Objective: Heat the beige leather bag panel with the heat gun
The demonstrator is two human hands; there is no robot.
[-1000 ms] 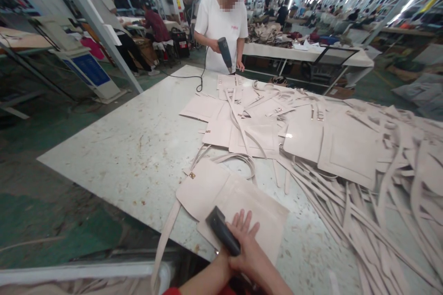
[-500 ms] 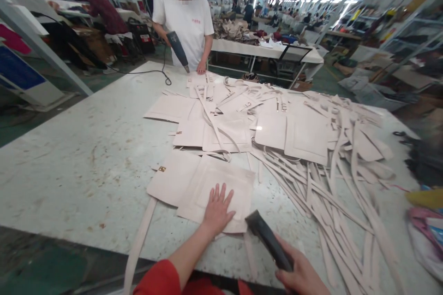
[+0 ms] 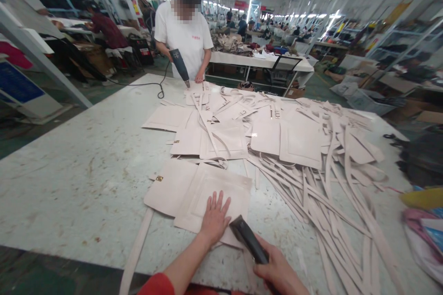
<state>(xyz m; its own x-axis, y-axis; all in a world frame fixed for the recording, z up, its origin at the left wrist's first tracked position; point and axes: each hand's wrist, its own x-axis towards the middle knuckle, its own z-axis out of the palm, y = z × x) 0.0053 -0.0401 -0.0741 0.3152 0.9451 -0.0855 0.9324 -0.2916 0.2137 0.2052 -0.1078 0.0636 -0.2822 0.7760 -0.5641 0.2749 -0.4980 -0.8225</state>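
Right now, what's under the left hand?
The left hand lies flat on a pale square bag panel, which overlaps a second panel with a brass clasp. The table beneath them is covered there.

A scuffed white table carries pale cut panels and straps.
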